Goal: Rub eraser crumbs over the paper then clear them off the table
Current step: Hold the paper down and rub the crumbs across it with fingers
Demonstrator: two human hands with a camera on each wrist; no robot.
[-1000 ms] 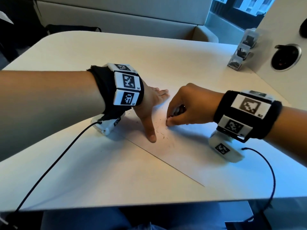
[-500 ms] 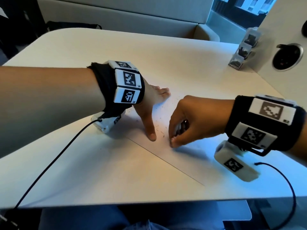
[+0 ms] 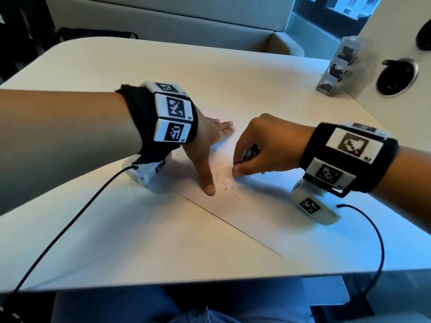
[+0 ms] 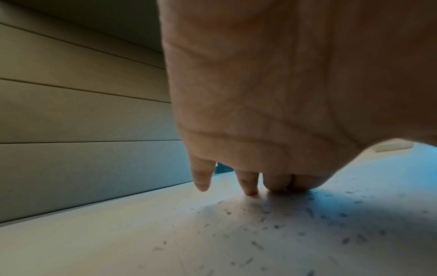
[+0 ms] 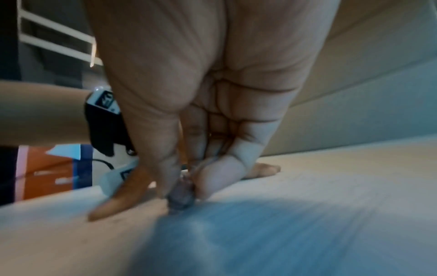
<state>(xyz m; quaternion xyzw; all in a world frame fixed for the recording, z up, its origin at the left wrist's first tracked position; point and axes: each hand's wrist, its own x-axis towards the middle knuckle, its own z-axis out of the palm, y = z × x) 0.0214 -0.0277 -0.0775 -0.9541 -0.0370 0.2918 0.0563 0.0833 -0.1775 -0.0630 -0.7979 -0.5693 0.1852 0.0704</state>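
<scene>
My right hand (image 3: 263,148) has its fingers curled down, thumb and fingertips pinching a small greyish eraser (image 5: 181,198) whose lower end presses on the paper (image 3: 268,220); the wrist view of it is blurred. My left hand (image 3: 207,141) lies spread flat on the same sheet, its fingers (image 4: 248,183) straight with the tips touching the paper and the thumb stretched toward me, grasping nothing. Dark eraser crumbs (image 3: 224,180) lie scattered on the sheet between my left thumb and right fingertips, with a few more under my left palm. The paper lies slanted on the white table (image 3: 116,241). The marker blocks on my left wristband (image 3: 172,113) read L4 and L5; the small characters on my right wristband (image 3: 345,157) I cannot make out
</scene>
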